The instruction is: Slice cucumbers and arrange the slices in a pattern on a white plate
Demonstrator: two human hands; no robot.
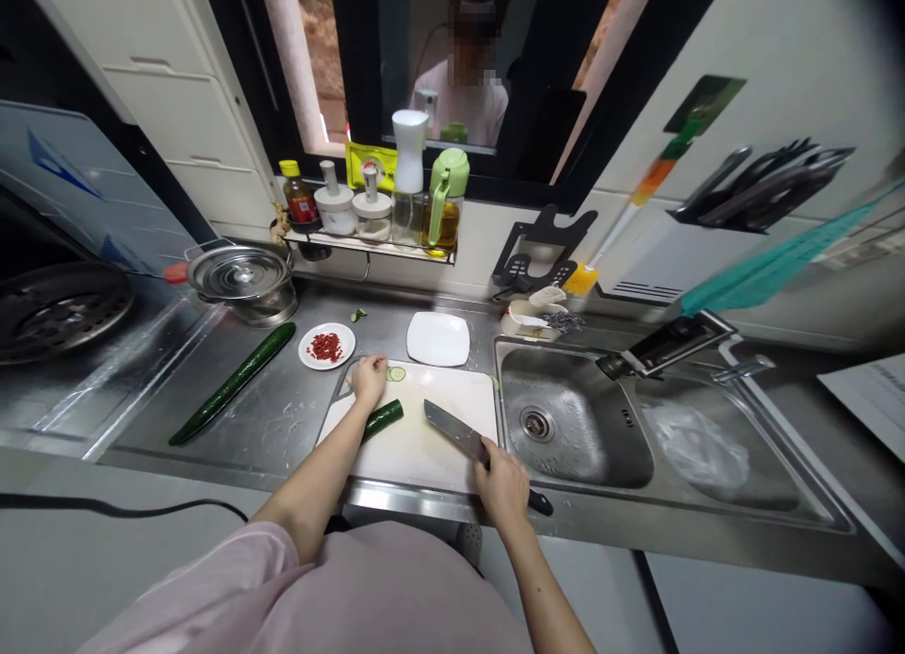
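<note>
My right hand is wrapped round the black handle of a kitchen knife. Its broad blade points up and left over the right half of a white cutting board. At the board's upper left, my left hand has its fingers drawn together beside a few thin cucumber slices. Whatever those fingers pinch is hidden. A cut piece of cucumber lies on the board, partly behind my left forearm. Just beyond the board sits a white square plate.
Left of the board are a whole cucumber, a small plate of chopped red bits and a lidded steel pot. A sink adjoins on the right. Behind, a shelf holds bottles, including a green-topped oil bottle. A knife rack hangs right.
</note>
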